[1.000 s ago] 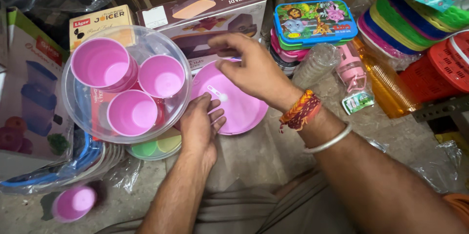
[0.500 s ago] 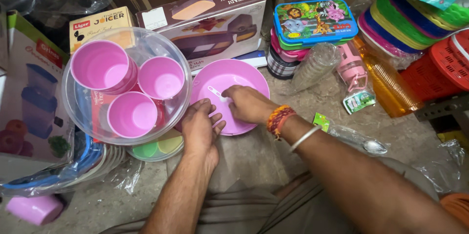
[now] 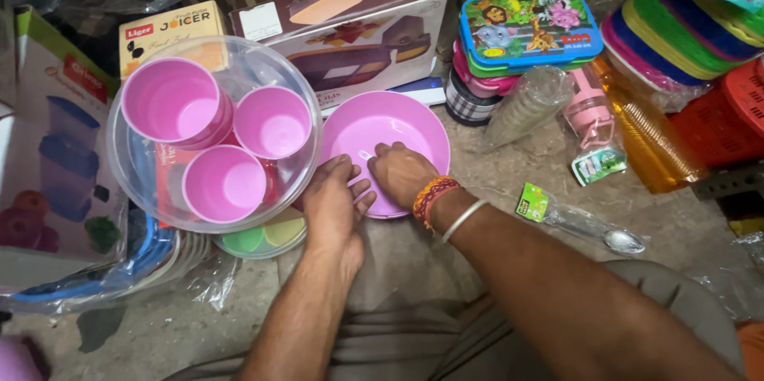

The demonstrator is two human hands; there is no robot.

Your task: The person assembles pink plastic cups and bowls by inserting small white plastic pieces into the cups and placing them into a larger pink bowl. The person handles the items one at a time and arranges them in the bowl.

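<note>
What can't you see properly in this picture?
- Head view: the small white thing in the pink bowl is mostly hidden under the right hand, so its kind cannot be told.
- The left hand covers the bowl's near left rim.
- The pink thing at the bottom left corner is cut off by the edge.
- The orange bottle blurs behind its plastic wrap.

Glossy pink plastic bowl (image 3: 394, 130), clear plastic tub (image 3: 274, 71), rough concrete floor (image 3: 509, 174).
</note>
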